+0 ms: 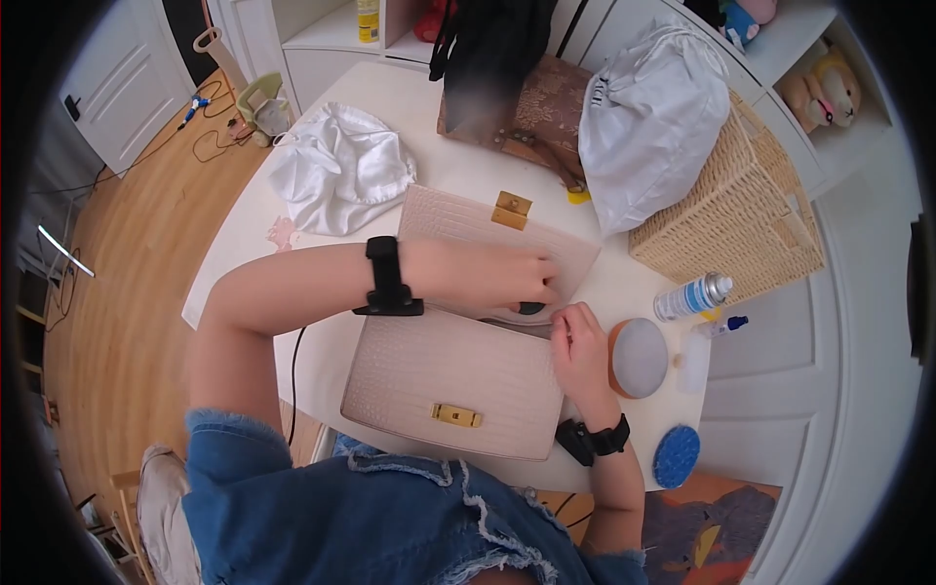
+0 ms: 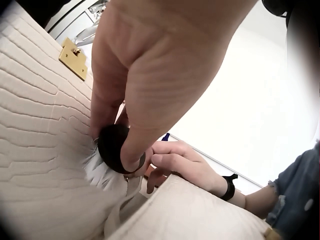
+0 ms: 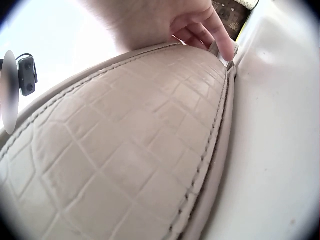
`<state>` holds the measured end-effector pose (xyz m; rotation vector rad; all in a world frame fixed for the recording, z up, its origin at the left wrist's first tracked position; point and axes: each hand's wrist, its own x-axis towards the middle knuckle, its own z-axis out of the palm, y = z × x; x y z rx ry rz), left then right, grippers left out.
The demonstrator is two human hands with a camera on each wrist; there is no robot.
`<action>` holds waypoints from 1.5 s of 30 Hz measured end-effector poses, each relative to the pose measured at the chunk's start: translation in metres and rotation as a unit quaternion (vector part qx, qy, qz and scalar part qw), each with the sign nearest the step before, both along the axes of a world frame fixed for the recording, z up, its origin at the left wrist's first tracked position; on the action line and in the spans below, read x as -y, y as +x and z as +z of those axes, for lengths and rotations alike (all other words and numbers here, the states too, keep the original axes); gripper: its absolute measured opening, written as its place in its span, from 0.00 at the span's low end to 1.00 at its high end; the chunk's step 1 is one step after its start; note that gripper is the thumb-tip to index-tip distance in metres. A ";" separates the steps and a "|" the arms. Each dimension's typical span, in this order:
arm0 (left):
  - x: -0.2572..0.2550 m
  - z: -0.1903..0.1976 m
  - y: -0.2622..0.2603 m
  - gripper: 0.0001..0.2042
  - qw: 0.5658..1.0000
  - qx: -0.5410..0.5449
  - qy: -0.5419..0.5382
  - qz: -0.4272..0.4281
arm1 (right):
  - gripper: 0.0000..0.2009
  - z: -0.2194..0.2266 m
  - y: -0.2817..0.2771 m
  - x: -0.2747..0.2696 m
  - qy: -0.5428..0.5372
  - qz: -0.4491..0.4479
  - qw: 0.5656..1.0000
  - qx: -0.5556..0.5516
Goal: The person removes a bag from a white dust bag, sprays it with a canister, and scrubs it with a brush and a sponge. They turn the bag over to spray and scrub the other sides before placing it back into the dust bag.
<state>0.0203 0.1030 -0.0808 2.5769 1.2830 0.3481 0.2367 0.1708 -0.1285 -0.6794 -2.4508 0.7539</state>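
A pale pink crocodile-textured handbag (image 1: pixel 453 375) lies on the white table, its flap (image 1: pixel 453 216) folded back away from the body. On the flap sits a gold clasp plate (image 1: pixel 512 210); a gold lock (image 1: pixel 456 415) is on the bag's front. My left hand (image 1: pixel 497 275) reaches across and pinches a small round black-backed brush (image 2: pixel 114 147). The brush's white bristles (image 2: pixel 102 172) press against the flap's textured surface. My right hand (image 1: pixel 581 353) holds the bag's right upper corner, fingers (image 3: pixel 226 42) curled over the edge near a small strap loop.
Right of the bag are a round grey-topped orange item (image 1: pixel 639 359), a spray can (image 1: pixel 692 296) and a blue scrubbing pad (image 1: pixel 677 456). Behind stand a woven basket (image 1: pixel 746 210), a white drawstring bag (image 1: pixel 653 117) and a brown patterned bag (image 1: pixel 561 102). White cloth (image 1: pixel 343 168) lies back left.
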 end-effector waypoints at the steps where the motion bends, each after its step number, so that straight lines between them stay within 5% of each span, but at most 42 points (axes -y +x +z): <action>1: -0.005 -0.002 0.002 0.16 1.000 0.015 0.008 0.001 | 0.03 -0.001 0.000 0.000 0.000 -0.001 1.000 0.000; 6: -0.027 -0.005 0.011 0.17 0.998 0.052 -0.018 -0.009 | 0.03 0.000 0.000 0.001 -0.016 -0.011 1.000 -0.017; 8: -0.034 -0.001 0.014 0.19 0.972 -0.029 -0.229 -0.041 | 0.03 0.003 0.001 0.002 -0.018 -0.016 1.000 -0.010; 9: -0.035 -0.002 0.014 0.19 0.972 -0.029 -0.229 -0.041 | 0.03 0.003 0.001 0.002 -0.021 -0.019 1.000 -0.004; 12: -0.039 -0.010 0.013 0.21 0.976 -0.004 -0.211 -0.043 | 0.02 0.001 0.002 0.001 -0.009 -0.021 1.000 -0.007; 14: -0.044 -0.013 0.013 0.19 0.999 -0.002 0.042 -0.034 | 0.02 -0.001 0.003 0.002 -0.018 -0.033 0.999 -0.010; 15: -0.051 -0.015 0.014 0.19 0.999 -0.001 0.042 -0.035 | 0.02 -0.002 0.003 0.003 -0.026 -0.043 0.999 -0.011; 17: -0.065 -0.017 0.014 0.12 0.960 -0.022 0.279 0.005 | 0.02 -0.004 0.003 0.002 -0.020 -0.042 0.999 -0.014; 24: -0.047 -0.011 0.019 0.15 0.987 -0.060 0.142 0.032 | 0.02 -0.003 0.002 0.001 -0.009 -0.020 1.000 -0.022; 26: -0.035 -0.012 0.015 0.16 0.995 -0.059 -0.068 -0.052 | 0.02 -0.002 0.003 0.001 -0.012 -0.021 1.000 -0.010; 30: -0.017 -0.009 -0.002 0.17 0.997 0.053 -0.056 -0.030 | 0.02 -0.002 0.003 0.001 0.000 -0.014 1.000 -0.017; 32: -0.017 -0.006 -0.009 0.13 0.985 -0.007 0.156 0.067 | 0.02 -0.005 0.002 0.000 -0.001 -0.018 1.000 -0.022; 35: -0.012 0.003 -0.023 0.14 0.947 -0.102 0.258 0.163 | 0.02 -0.005 0.002 0.000 -0.004 -0.019 1.000 -0.024; 39: 0.001 0.007 -0.025 0.14 0.941 -0.153 0.195 0.230 | 0.02 -0.003 0.002 0.000 -0.007 -0.018 1.000 -0.015; 45: -0.009 -0.009 -0.001 0.13 0.975 -0.063 0.161 0.138 | 0.03 -0.003 0.001 0.001 -0.008 -0.022 1.000 -0.010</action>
